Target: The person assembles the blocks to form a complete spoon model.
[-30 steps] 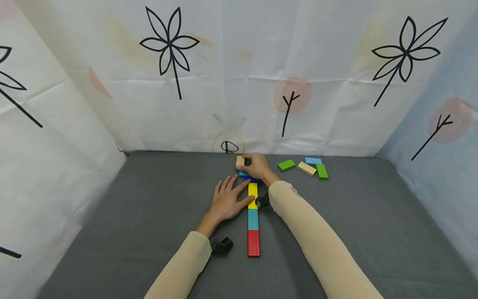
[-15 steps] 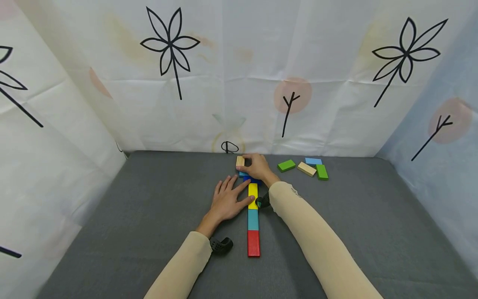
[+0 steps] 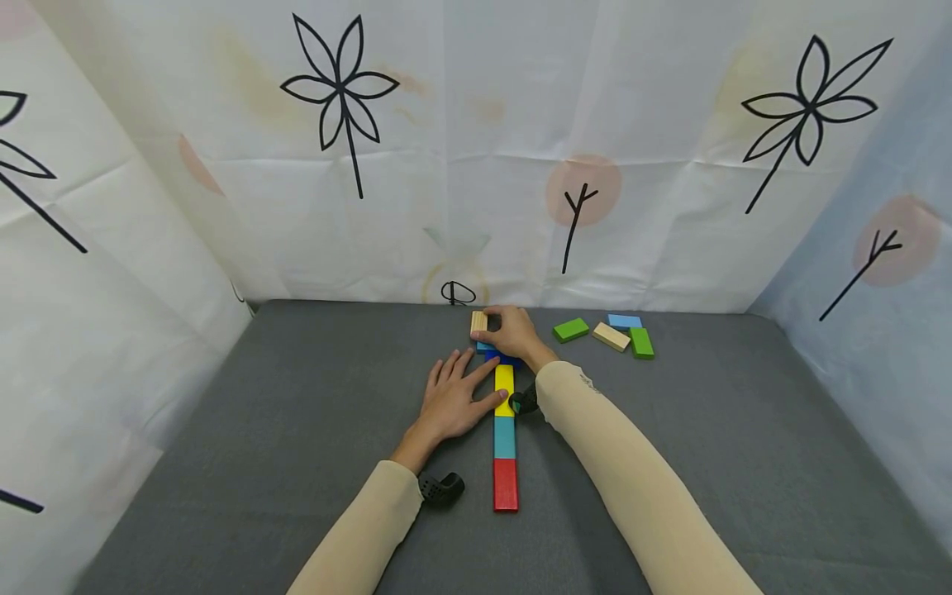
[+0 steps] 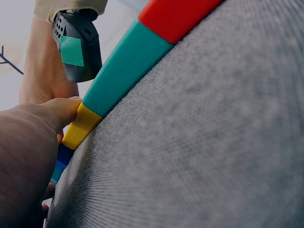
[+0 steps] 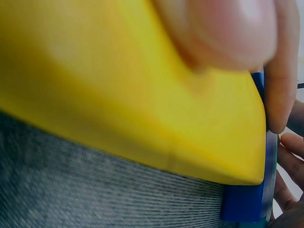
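In the head view a row of painted wooden blocks runs away from me: a red block (image 3: pixel 506 485), a teal block (image 3: pixel 504 437), a yellow block (image 3: pixel 504 379), then a dark blue block (image 3: pixel 512 359) laid crosswise. Beyond it lies a light blue block (image 3: pixel 484 346), partly covered by my right hand (image 3: pixel 513 335). That hand pinches a plain wood block (image 3: pixel 479 321) at the far end, thumb on the near side. Fingers spread, my left hand (image 3: pixel 452 405) lies along the row's left side. Its thumb touches the yellow block (image 5: pixel 204 123) and its index finger the dark blue block (image 5: pixel 244 202).
To the right of the row, near the back edge, lie a green block (image 3: pixel 570 330), another plain wood block (image 3: pixel 611 335), a light blue block (image 3: pixel 624 321) and a second green block (image 3: pixel 642 342). A patterned cloth wall (image 3: pixel 476 207) stands behind the grey tabletop (image 3: pixel 297 413).
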Action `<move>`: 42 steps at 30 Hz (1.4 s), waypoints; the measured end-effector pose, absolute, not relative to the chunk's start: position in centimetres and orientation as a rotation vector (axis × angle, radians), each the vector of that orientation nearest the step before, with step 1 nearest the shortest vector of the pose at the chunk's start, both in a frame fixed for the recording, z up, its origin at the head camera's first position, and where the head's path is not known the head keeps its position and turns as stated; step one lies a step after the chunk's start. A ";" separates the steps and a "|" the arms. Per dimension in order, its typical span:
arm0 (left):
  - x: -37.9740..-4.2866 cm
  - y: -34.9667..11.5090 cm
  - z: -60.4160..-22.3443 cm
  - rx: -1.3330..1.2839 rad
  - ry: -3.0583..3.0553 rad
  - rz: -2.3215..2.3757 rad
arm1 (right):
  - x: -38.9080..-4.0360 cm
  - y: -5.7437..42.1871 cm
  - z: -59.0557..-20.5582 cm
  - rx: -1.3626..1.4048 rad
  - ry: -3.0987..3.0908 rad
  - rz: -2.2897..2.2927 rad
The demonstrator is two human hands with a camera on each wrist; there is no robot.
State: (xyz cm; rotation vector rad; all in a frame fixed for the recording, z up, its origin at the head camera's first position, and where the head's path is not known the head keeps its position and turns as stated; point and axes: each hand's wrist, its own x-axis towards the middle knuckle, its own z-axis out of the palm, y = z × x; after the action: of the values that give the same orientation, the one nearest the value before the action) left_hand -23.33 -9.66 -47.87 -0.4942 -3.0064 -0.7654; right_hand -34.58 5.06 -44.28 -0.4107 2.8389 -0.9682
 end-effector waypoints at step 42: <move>-23.4 -9.7 -47.9 -0.492 -3.006 -0.755 | -31.0 13.2 -42.9 -0.617 2.757 -1.573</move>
State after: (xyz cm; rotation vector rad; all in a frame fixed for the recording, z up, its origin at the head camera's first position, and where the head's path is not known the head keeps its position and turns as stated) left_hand -23.38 -9.69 -47.93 -0.4917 -3.0056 -0.7551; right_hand -31.03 13.23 -42.89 -0.6171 2.7571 -1.5728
